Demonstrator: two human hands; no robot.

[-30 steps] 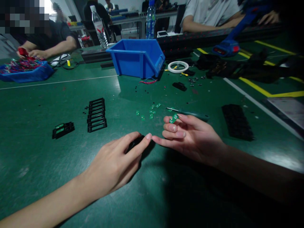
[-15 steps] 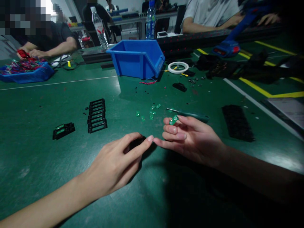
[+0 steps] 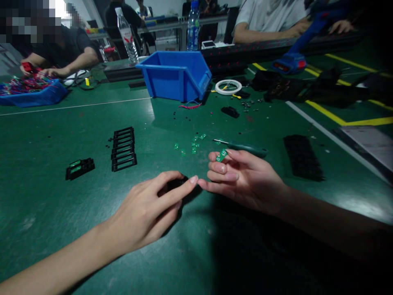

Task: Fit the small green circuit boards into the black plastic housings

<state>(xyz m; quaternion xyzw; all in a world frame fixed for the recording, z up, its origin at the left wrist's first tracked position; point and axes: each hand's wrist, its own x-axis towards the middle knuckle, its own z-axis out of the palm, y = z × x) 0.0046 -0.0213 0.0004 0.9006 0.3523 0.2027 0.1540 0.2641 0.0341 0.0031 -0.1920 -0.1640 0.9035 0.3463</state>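
My right hand [image 3: 245,176] pinches a small green circuit board [image 3: 221,155] between thumb and fingertips, just above the green mat. My left hand [image 3: 150,209] lies on the mat with its fingers curled over a small black plastic part [image 3: 175,183], mostly hidden beneath them. The index fingertips of both hands nearly touch. Several more green boards [image 3: 192,145] lie scattered just beyond the hands. A screwdriver with a green handle [image 3: 245,146] rests behind my right hand.
A row of black frames [image 3: 123,148] and a black piece with green boards fitted [image 3: 80,168] lie to the left. A blue bin [image 3: 178,73], tape ring [image 3: 228,86], black foam pad [image 3: 302,157] and bottles stand farther off. Other people work at the table's far side.
Both hands stay almost still; the view shifts slightly, and the right hand with the green board edges a little left.
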